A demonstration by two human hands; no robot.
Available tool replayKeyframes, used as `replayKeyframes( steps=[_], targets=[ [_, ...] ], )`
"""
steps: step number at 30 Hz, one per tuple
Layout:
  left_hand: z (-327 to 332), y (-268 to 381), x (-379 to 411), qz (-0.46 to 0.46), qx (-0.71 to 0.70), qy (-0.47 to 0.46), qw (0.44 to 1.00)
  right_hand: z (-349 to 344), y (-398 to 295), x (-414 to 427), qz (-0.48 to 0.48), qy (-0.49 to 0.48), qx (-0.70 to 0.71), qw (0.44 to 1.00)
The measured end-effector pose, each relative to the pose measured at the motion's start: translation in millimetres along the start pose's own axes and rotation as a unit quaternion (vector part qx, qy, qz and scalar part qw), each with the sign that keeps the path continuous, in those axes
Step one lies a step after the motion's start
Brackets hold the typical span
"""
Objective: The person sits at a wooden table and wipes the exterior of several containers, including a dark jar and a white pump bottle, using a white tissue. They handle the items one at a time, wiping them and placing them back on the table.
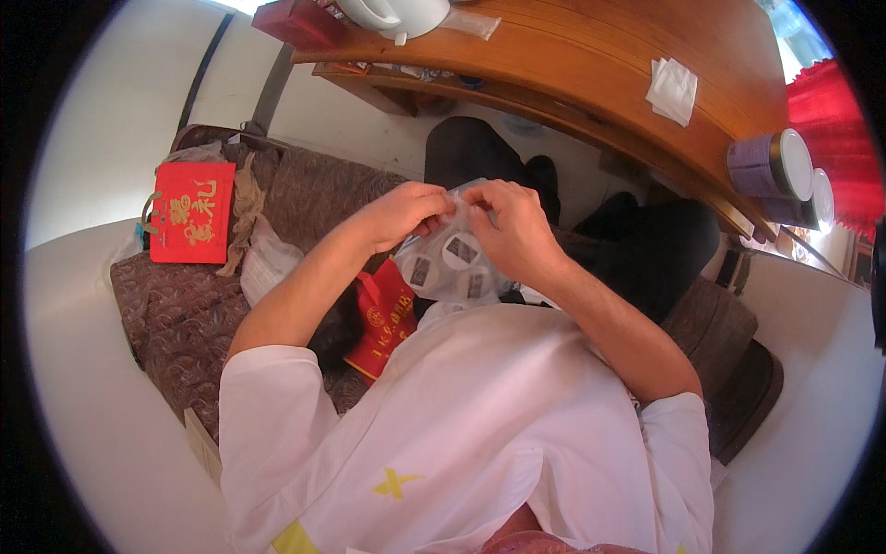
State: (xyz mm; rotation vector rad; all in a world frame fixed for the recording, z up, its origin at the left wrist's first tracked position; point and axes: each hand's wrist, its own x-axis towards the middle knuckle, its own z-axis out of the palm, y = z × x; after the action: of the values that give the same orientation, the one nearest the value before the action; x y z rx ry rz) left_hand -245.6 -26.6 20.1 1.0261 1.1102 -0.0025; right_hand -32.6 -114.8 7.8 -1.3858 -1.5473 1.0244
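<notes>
A clear plastic bag with several round white pieces inside, each bearing a dark printed patch, hangs between my hands in front of my chest. My left hand pinches the bag's gathered top edge between thumb and fingers. Close beside it, my right hand grips the same top edge from the other side, fingers bent over it. Whether the bag's mouth is tied or sealed is hidden by my fingers. Just below my left forearm, a red bag with yellow writing rests on the sofa.
I sit on a brown patterned sofa holding a red gift bag and a white plastic bag. Across from my knees, a wooden table carries a white kettle, folded tissues and purple cans.
</notes>
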Motion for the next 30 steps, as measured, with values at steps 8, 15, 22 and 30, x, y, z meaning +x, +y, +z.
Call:
replayKeyframes(
  steps=[8,15,22,30],
  targets=[
    [-6.1,-10.7,6.8,-0.021,-0.087,-0.006,0.996,-8.7,5.1,-1.3,-0.051,-0.052,-0.036,0.997],
    [-4.0,-2.3,8.1,0.017,0.001,-0.012,1.000,-7.2,0.5,0.3,-0.027,-0.036,-0.009,0.999],
    [-0.5,2.0,7.2,0.076,0.086,0.015,0.993,-6.2,-0.4,3.0,0.020,-0.061,0.012,0.998],
    [3.9,-1.2,2.2,0.169,0.208,0.055,0.962,-9.9,-8.0,3.1,-0.030,-0.074,-0.060,0.995]
  ],
)
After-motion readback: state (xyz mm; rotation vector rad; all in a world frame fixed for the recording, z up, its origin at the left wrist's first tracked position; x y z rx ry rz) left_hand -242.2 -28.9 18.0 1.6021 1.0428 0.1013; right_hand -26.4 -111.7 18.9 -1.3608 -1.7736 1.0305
